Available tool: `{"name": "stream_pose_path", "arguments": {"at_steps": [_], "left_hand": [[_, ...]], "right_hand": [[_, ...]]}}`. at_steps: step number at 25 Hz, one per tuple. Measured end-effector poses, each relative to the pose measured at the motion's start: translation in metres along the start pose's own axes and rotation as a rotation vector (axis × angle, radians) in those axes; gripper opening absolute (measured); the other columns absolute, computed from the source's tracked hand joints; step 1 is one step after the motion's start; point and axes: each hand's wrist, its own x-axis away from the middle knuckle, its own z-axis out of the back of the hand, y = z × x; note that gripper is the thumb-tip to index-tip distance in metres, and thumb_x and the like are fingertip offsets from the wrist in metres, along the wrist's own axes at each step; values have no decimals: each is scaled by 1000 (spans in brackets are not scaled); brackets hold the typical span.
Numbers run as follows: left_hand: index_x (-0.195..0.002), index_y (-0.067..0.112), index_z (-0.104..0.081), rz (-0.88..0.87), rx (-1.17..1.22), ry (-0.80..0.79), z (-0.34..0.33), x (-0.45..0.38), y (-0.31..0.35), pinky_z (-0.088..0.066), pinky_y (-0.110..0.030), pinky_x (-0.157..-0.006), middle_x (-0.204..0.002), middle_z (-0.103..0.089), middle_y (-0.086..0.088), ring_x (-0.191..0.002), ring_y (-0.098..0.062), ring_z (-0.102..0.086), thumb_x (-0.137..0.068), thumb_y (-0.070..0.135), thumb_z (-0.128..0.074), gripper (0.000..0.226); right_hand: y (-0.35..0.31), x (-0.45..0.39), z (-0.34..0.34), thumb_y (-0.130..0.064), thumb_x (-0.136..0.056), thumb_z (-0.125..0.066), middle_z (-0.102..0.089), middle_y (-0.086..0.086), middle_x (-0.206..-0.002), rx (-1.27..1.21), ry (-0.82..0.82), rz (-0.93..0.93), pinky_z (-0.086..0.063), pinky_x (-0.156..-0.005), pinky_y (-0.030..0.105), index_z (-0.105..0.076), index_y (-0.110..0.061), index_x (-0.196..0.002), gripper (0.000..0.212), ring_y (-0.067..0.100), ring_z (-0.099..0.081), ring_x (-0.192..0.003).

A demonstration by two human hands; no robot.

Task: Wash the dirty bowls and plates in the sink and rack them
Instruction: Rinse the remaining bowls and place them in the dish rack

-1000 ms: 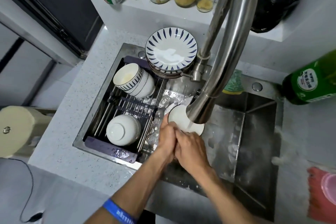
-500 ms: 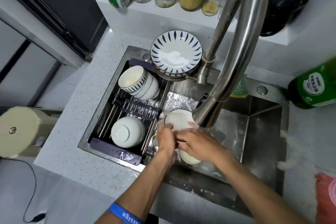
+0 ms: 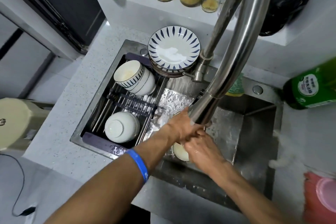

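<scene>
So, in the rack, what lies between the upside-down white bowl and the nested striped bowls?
In the head view, only bare rack bars with a dark cross strip lie between the upside-down bowl and the nested striped bowls; no dish is there.

Two bare forearms reach into view from the bottom edge, with no sleeves showing on either. The left forearm wears a bright blue band point(image 3: 139, 164), smooth like silicone, fitting close round the arm a little above the wrist; pale markings run along its lower part, too blurred to read. The left hand point(image 3: 179, 129) and the right hand point(image 3: 201, 148) carry no rings or gloves that can be made out. The back of the right hand glistens with small bright wet spots, and the fingers of both hands are partly hidden.
</scene>
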Motion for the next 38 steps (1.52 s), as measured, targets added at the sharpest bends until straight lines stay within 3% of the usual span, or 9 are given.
{"name": "stream_pose_path", "arguments": {"at_steps": [4, 8, 11, 13, 17, 23, 31, 34, 38], "left_hand": [[-117, 4, -53, 106, -162, 71, 16, -10, -4, -46, -25, -85, -103, -61, -6, -97, -24, -55, -97, 3, -56, 21], [-140, 20, -50, -45, 465, 277, 3, 6, -36, -45, -29, -102, -131, -61, -3, -124, -23, -54, -87, 15, -55, 54], [-150, 33, -35, -465, -267, 454, -17, 13, -64, -10, -31, -123, -159, -26, 8, -149, -13, -17, -102, 43, -32, 49], [-122, 24, -60, -508, -401, 385, -1, -5, -52, -36, -45, -111, -134, -56, -5, -123, -21, -49, -104, 35, -31, 36], [-84, 17, -74, 167, 665, 110, 31, -24, -45, -51, -34, -71, -80, -73, -8, -76, -28, -66, -94, 42, -54, 34], [-121, 4, -66, 25, 1436, -9, 3, 14, -69, -55, -46, -92, -121, -67, -22, -106, -31, -67, -97, 34, -55, 41], [-121, 33, -67, -641, -1122, -163, 28, 20, -63, -48, -36, -100, -117, -71, 2, -115, -25, -62, -88, 27, -69, 33], [-131, 35, -57, -571, -1266, -57, 32, 12, -60, -20, -42, -121, -140, -56, 6, -140, -20, -37, -93, 31, -62, 38], [-112, 21, -73, -522, -661, -211, 43, 15, -55, -50, -29, -94, -112, -73, 5, -101, -11, -64, -80, 27, -81, 33]], "right_hand": [[4, 10, -9, -20, -74, -75, -70, -3, -71, -158, 71, -125, -45, -69, 31, -68, -23, -83, 12, 21, -67, -68], [-1, -14, -6, -27, -87, -64, -72, 1, -84, -804, 203, -408, -53, -70, 36, -68, -22, -100, 14, 20, -66, -77], [-9, -33, -15, -18, -82, -56, -72, 4, -88, -1499, 307, -693, -52, -78, 41, -71, -15, -89, 17, 16, -66, -82], [-16, -26, -15, -12, -79, -61, -72, 11, -89, -1731, 350, -775, -50, -77, 41, -74, -12, -86, 14, 23, -65, -84], [-20, -16, -4, -29, -68, -80, -72, 14, -106, -2003, 405, -832, -49, -88, 43, -67, -5, -109, 50, 28, -65, -98], [-11, -31, -21, -82, -71, -54, -68, 12, -101, -2400, 385, -1227, -51, -88, 45, -65, -25, -104, 66, 33, -62, -100], [13, -22, -10, 4, -86, -44, -64, 20, -104, -2112, 71, -1204, -58, -61, 51, -60, -6, -107, 29, 42, -66, -94], [8, -23, -7, 15, -75, -36, -57, 18, -109, -2054, 187, -1240, -58, -59, 50, -56, -6, -116, 50, 46, -63, -94], [7, -17, -7, -27, -85, -49, -61, 14, -125, -1852, 180, -1055, -55, -71, 41, -56, -22, -124, 40, 29, -65, -101]]}}
